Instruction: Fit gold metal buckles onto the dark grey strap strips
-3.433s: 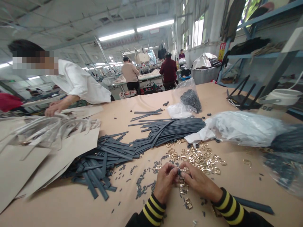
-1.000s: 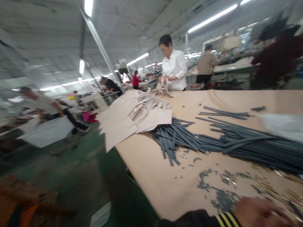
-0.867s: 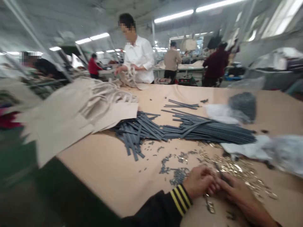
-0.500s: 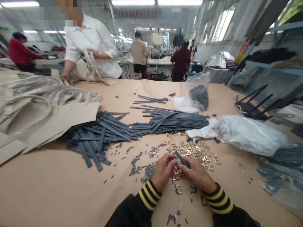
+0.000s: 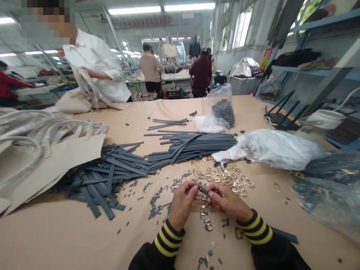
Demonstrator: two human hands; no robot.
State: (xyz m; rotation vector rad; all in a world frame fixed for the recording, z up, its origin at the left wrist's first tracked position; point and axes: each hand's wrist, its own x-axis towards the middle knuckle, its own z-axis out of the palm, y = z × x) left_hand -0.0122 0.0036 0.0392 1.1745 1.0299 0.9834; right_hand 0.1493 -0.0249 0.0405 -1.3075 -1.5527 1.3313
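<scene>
A small dark grey strip point(image 5: 203, 191) is pinched by the fingers of the left hand point(image 5: 182, 204) and the right hand point(image 5: 229, 200), just above the table point(image 5: 53, 240). It looks light and a bit bendy, so it is best held by its end. The gold metal buckles point(image 5: 222, 178) lying close by look small, hard and slippery, so each is best held by its frame. Both wrists are bent inward, and the hands are kept close together over the table.

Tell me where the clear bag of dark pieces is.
In the head view, the clear bag of dark pieces stands on the tan table, behind the grey strips, beside white plastic.
</scene>
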